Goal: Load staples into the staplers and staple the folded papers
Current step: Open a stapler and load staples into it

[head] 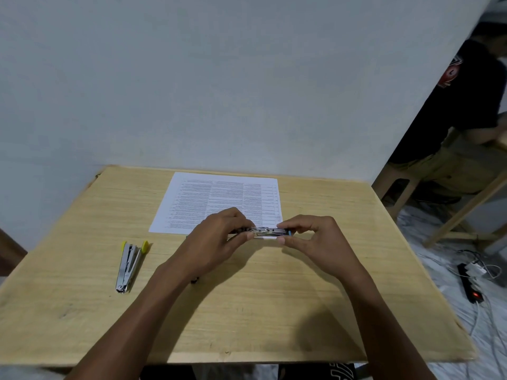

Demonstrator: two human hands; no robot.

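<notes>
Table (329, 311): flat rectangular top in light wood-grain laminate, matte, with small chips seen along the near edge. A plain pale wall (192, 78) is set against the far edge.

Printed paper (219, 198): a white sheet with dense lines of text in columns, laid flat at 12 o'clock on the table, its far edge close to the table's far edge.

Held stapler (267, 232): slim, bright metal, blue plastic at its right end. It is held level over the paper's near right corner; whether it touches the sheet cannot be told. Its left end is pinched by the left hand (216, 237) and its right end by the right hand (315, 237), thumb under and fingers on top. The hands are kept apart, bridged only by the stapler.

Second stapler (130, 266): chrome with yellow-green plastic tips, splayed open in a narrow V, laid at 8 o'clock of the left hand, well apart from it, untouched.

Bare tabletop is left at 3 o'clock and at 6 o'clock, crossed only by the forearms.

Off the table at 3 o'clock: a black power strip (470, 286) with a red light and cables on the floor, a wooden frame (463, 212), and a seated person (466, 105) in a black top.
</notes>
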